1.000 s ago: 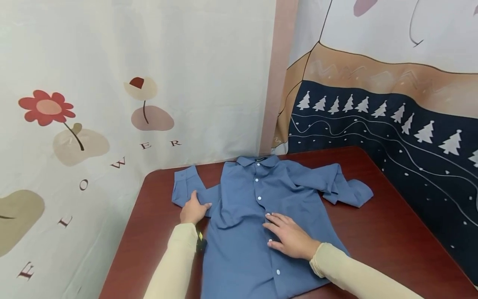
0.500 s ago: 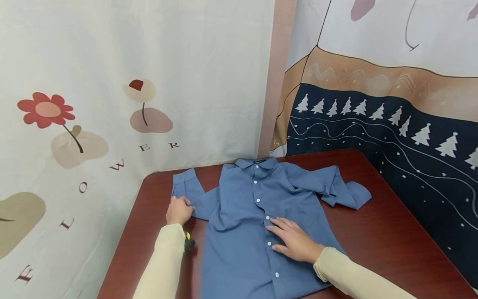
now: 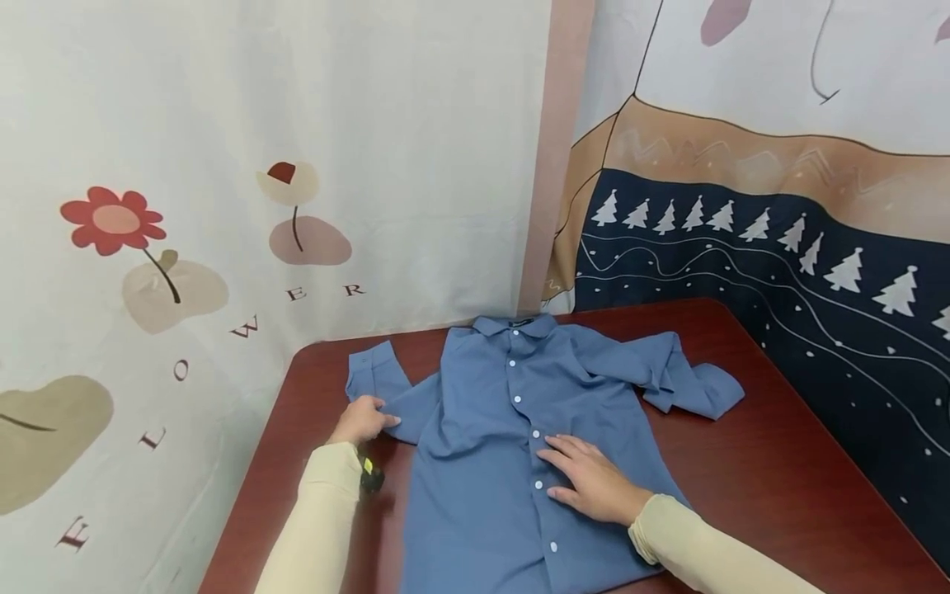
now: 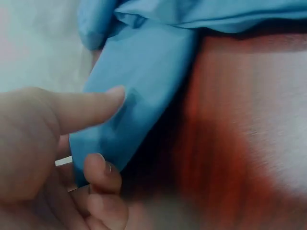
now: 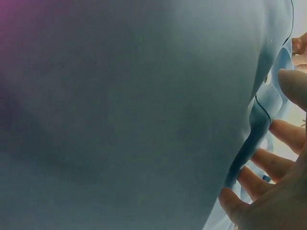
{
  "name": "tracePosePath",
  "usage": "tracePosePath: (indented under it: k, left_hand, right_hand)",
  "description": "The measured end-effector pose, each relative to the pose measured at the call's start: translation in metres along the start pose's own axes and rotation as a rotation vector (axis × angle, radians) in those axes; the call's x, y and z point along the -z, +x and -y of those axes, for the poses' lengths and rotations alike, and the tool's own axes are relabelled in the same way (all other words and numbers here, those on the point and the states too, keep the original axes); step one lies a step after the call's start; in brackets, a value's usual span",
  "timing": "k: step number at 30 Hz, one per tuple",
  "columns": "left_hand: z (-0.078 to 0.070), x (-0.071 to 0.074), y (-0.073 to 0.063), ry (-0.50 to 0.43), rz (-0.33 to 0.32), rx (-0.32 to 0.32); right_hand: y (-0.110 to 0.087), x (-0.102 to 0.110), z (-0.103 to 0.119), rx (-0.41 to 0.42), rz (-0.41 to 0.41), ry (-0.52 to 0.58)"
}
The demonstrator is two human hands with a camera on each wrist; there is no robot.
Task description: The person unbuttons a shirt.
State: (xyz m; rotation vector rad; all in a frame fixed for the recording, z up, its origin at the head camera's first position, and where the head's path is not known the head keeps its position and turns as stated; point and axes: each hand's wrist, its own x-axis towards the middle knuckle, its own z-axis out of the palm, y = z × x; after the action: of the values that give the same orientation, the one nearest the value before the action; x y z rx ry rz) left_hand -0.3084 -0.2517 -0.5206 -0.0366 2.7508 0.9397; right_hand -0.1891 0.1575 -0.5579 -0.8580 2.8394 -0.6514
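Observation:
A blue button-up shirt [image 3: 475, 503] lies face up, its collar [image 3: 516, 327] toward the far edge of the table. My left hand [image 3: 361, 419] is at the lower edge of the sleeve [image 3: 416, 409] on the left. In the left wrist view, the thumb lies over the sleeve fabric [image 4: 148, 67] and the other fingers curl at its edge. On the shirt's front, beside the button placket, rests my right hand [image 3: 594, 483] with its fingers spread. The other sleeve [image 3: 693, 386] lies bent and bunched at the right.
The reddish-brown table [image 3: 772, 462] has rounded far corners. A pale curtain [image 3: 416, 165] with flower prints hangs behind and to the left. At the right hangs a dark cloth [image 3: 742, 256] with white trees.
My left hand has moved left and slightly down along the sleeve to its lower edge. The right hand stays on the shirt front. The sleeve has hardly shifted.

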Motion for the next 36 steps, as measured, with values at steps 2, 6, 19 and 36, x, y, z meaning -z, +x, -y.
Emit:
tracePosePath:
  k: [2, 6, 19, 36]
  left_hand:
    - [0.001, 0.006, 0.0, -0.059, 0.015, -0.01]
    - [-0.001, 0.022, 0.004, -0.229, 0.036, -0.07]
    - [0.023, 0.085, -0.02, -1.006, -0.12, -0.11]
    - [0.099, 0.041, -0.037, -0.221, -0.613, 0.292]
  right_hand:
    - [-0.001, -0.002, -0.002, -0.003, 0.007, 0.001]
    - [-0.002, -0.003, -0.008, -0.009, 0.021, -0.013]
    - [-0.006, 0.002, -0.014, 0.031, 0.051, -0.068]
    - [-0.003, 0.003, -0.015, 0.036, 0.036, -0.073]
